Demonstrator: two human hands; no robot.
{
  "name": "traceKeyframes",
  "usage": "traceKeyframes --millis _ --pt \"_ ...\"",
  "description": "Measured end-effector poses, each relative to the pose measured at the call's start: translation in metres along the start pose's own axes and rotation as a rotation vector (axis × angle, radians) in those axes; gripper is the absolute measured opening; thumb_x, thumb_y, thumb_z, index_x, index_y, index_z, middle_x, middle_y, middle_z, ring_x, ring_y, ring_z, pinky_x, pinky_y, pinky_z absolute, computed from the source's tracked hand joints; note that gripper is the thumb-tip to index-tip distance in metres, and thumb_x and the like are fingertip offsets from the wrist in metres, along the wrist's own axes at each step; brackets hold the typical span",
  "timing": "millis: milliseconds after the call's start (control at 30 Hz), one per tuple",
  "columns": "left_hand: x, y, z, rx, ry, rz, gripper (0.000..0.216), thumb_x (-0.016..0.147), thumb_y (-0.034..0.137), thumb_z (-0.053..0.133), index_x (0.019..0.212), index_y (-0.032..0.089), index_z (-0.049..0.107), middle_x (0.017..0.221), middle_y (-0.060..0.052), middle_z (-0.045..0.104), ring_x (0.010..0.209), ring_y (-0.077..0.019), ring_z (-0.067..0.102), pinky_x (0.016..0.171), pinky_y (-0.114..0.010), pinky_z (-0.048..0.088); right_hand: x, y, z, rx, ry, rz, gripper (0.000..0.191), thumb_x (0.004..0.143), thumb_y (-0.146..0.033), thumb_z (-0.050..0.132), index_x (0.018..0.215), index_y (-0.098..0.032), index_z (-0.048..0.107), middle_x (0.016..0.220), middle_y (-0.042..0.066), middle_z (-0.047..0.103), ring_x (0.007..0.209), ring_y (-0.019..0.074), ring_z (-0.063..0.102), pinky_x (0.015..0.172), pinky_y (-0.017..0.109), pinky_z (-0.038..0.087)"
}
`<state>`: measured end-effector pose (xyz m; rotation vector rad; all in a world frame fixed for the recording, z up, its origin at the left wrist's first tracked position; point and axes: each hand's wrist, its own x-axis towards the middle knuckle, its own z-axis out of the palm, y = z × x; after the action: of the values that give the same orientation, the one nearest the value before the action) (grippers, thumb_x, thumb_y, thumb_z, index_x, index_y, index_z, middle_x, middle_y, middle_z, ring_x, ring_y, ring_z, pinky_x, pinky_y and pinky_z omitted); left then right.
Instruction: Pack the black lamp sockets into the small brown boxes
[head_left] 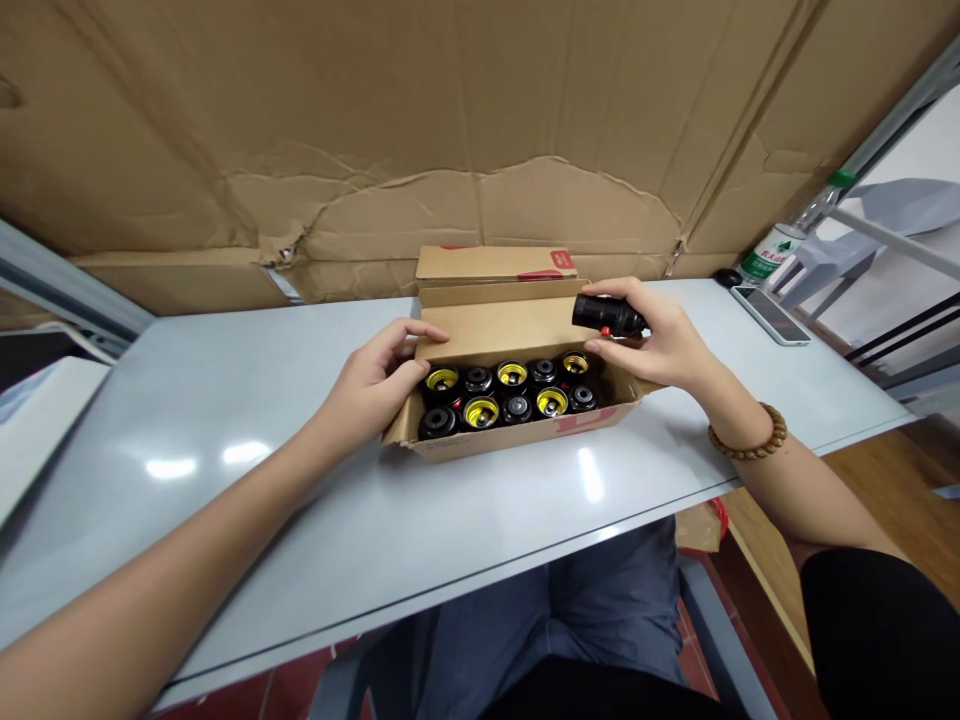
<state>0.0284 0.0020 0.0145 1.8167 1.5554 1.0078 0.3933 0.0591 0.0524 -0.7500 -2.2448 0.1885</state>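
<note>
An open cardboard box (499, 440) on the table holds two rows of black cylinders (517, 408), packed upright. Some of their ends show yellow rings inside with metal centres; others are plain black. At the box's left end, my left hand (386, 372) grips the edge, with its thumb at the corner and its fingers over the raised lid. Above the right end, my right hand (660, 335) is closed round a black cylinder with a red button (606, 314). That cylinder lies nearly level, its wide end pointing left. My palm and fingers hide its right end.
The grey-white table (285, 520) ends just before my lap. Large cardboard sheets (480, 130) stand along its back. A phone (771, 314) and a plastic bottle with a green cap (780, 245) are at the back right. A white box (45, 420) stands at the left edge.
</note>
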Motion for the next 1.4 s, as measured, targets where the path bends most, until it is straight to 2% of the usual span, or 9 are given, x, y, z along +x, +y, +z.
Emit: traceKeyframes --millis 200,300,500,767,967,1200,1400 --pt "-0.001 0.002 0.000 -0.005 -0.014 -0.013 0.044 0.088 0.045 0.059 0.124 0.022 0.068 0.108 -0.007 0.080 0.099 -0.0304 0.071 0.087 -0.042 0.058 -0.001 0.001 0.000 -0.030 0.059 -0.069 0.037 0.102 -0.049 0.073 0.129 -0.024 0.077 0.113 0.008 0.087 0.087 0.0239 0.079 0.077 0.036 0.062" --pt "-0.001 0.002 0.000 -0.008 -0.012 -0.020 0.043 0.088 0.044 0.059 0.124 0.023 0.068 0.108 -0.008 0.080 0.099 -0.0310 0.070 0.088 -0.043 0.058 -0.002 0.001 -0.003 -0.058 0.087 -0.049 0.035 0.101 -0.051 0.071 0.124 -0.026 0.079 0.108 0.006 0.087 0.082 0.0232 0.077 0.072 0.036 0.060" --pt "0.000 0.001 0.000 -0.034 -0.013 -0.017 0.043 0.086 0.044 0.061 0.123 0.023 0.068 0.108 -0.008 0.079 0.100 -0.0311 0.069 0.088 -0.043 0.056 -0.001 -0.001 -0.006 -0.026 0.069 0.000 0.046 0.094 -0.052 0.080 0.131 -0.026 0.073 0.114 0.007 0.085 0.077 0.0212 0.074 0.069 0.034 0.059" --pt "0.000 0.001 0.000 -0.015 0.001 -0.022 0.041 0.086 0.044 0.060 0.121 0.026 0.069 0.097 -0.005 0.076 0.093 -0.0297 0.068 0.083 -0.042 0.053 -0.001 0.001 -0.005 -0.089 0.024 0.043 0.040 0.095 -0.043 0.076 0.131 -0.026 0.070 0.109 0.007 0.084 0.078 0.0228 0.073 0.069 0.036 0.058" --pt "0.000 0.003 0.000 -0.040 -0.006 -0.033 0.037 0.085 0.039 0.062 0.119 0.027 0.067 0.102 -0.005 0.079 0.095 -0.0296 0.071 0.085 -0.042 0.056 -0.001 0.001 -0.005 -0.050 0.000 0.011 0.043 0.100 -0.053 0.071 0.134 -0.026 0.068 0.114 0.007 0.083 0.080 0.0222 0.073 0.072 0.036 0.057" --pt "0.000 0.002 0.000 -0.046 -0.009 -0.024 0.040 0.085 0.043 0.063 0.121 0.025 0.068 0.106 -0.006 0.081 0.097 -0.0297 0.071 0.087 -0.041 0.057 -0.002 0.002 -0.007 -0.057 0.003 -0.004 0.040 0.103 -0.061 0.065 0.125 -0.027 0.072 0.097 0.003 0.079 0.071 0.0200 0.066 0.067 0.035 0.052" --pt "0.000 -0.001 0.000 -0.031 -0.011 -0.019 0.044 0.086 0.045 0.061 0.123 0.023 0.068 0.106 -0.007 0.080 0.097 -0.0308 0.070 0.086 -0.042 0.056 -0.003 0.000 -0.021 0.117 -0.052 0.105 0.047 0.102 -0.072 0.068 0.121 -0.031 0.056 0.098 0.002 0.068 0.071 0.0194 0.060 0.061 0.036 0.049"
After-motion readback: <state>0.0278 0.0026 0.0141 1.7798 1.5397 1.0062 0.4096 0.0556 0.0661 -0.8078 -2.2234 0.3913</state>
